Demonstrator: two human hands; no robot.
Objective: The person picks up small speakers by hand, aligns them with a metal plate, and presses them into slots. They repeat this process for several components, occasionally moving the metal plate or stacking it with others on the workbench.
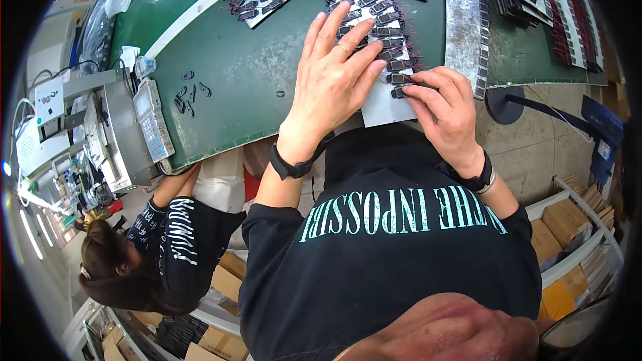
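Fingers [418, 90] on green workbench [254, 67] parts

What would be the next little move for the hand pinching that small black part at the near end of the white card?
Probably press that small black part down onto the white card, in line with the rows above. The right hand pinches it at the card's bare near end, while the left hand lies flat over the filled rows, holding the card on the green table.

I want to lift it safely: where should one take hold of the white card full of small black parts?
Probably the white card by its bare near edge, coming from the person's side. The parts cover the rest, the left hand lies flat on it, and the right hand works at its right edge.
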